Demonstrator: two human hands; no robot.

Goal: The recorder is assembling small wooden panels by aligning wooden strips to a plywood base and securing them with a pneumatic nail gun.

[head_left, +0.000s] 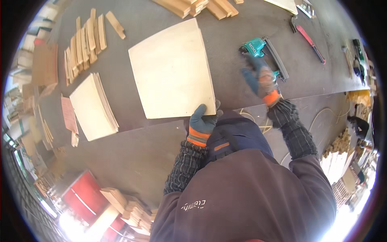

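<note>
A square, pale plywood panel (171, 70) lies at the near edge of the dark worktable. My left hand (202, 122), in a blue and orange work glove, grips its near right corner, thumb on top and fingers beyond the edge. To the right, my gloved right hand (260, 78) is over the handle end of a teal nail gun (254, 47) with a long dark magazine. Motion smears the right hand's fingers, so I cannot make out whether they close on the tool.
Left of the panel stand a stack of thin panels (93, 107) and several narrow wooden strips (85, 42). Grooved wooden pieces (219, 8) lie at the far edge. A red-handled tool (310, 43) is at the far right. A pale hose (316, 121) curves below the table edge.
</note>
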